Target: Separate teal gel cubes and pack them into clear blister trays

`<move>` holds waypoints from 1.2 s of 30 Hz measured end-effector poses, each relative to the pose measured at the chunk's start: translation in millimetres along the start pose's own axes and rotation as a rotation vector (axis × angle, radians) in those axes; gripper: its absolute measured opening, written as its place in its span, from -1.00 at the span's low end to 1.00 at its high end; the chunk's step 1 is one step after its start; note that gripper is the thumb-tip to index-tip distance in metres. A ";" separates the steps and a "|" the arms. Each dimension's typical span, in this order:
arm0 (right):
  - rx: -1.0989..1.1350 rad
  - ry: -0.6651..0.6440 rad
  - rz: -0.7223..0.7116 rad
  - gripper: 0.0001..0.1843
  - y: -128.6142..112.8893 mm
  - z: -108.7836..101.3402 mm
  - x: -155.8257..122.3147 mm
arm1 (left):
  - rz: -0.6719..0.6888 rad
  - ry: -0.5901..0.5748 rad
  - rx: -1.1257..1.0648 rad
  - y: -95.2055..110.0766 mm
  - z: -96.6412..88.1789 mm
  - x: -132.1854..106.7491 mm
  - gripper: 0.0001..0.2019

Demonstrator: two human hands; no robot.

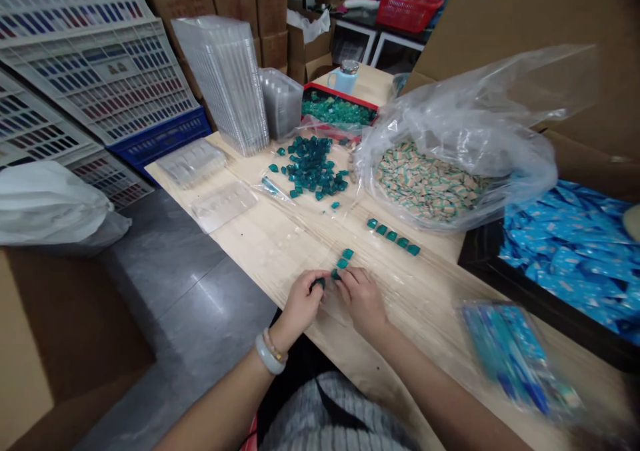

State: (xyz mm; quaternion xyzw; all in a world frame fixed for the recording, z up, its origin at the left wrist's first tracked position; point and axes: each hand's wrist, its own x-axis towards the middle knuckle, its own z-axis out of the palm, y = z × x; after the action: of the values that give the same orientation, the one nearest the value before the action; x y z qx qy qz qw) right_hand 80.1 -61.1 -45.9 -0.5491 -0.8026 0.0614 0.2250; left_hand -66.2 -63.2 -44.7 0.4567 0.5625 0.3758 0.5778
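My left hand [300, 302] pinches a dark teal translucent piece [319, 283] at the table's near edge. My right hand [361, 297] sits just beside it, fingertips on a second teal piece [335, 274]. Two more pieces [345, 258] lie in a short line just beyond my fingers. Farther right, a neat row of several teal pieces [393, 236] crosses the light wooden table [280, 251]. A loose heap of the same pieces [311, 167] lies beyond my hands, out of reach of my fingers.
A clear plastic bag [450, 164] holds tan-and-green pieces at the right. Behind stand a red tray of teal pieces [337, 107], stacked clear plastic trays [220, 84] and a blue mug [346, 77]. A black tray of blue packets [570, 251] sits at the right.
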 end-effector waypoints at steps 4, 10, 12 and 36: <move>0.256 0.026 0.069 -0.71 -9.2 -28.0 -0.6 | -0.090 -0.062 -0.165 14.7 2.0 -4.7 -0.83; 0.760 -0.073 0.150 -0.78 -14.1 -39.5 1.6 | -0.278 -0.210 -0.341 31.5 9.6 -6.2 -0.77; 0.800 -0.049 0.191 -0.82 -13.6 -35.6 2.3 | -0.293 -0.206 -0.339 31.9 11.6 -4.4 -0.79; 0.343 -0.120 0.031 -0.81 -34.5 -24.1 11.4 | -0.074 -0.107 -0.316 16.3 -18.6 -6.2 -0.77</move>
State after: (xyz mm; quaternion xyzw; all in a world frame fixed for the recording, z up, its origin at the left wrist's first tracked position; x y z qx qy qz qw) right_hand 57.6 -67.7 -9.1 -0.5103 -0.7837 0.2334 0.2662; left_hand -83.8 -62.3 -26.4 0.3584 0.4814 0.4132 0.6849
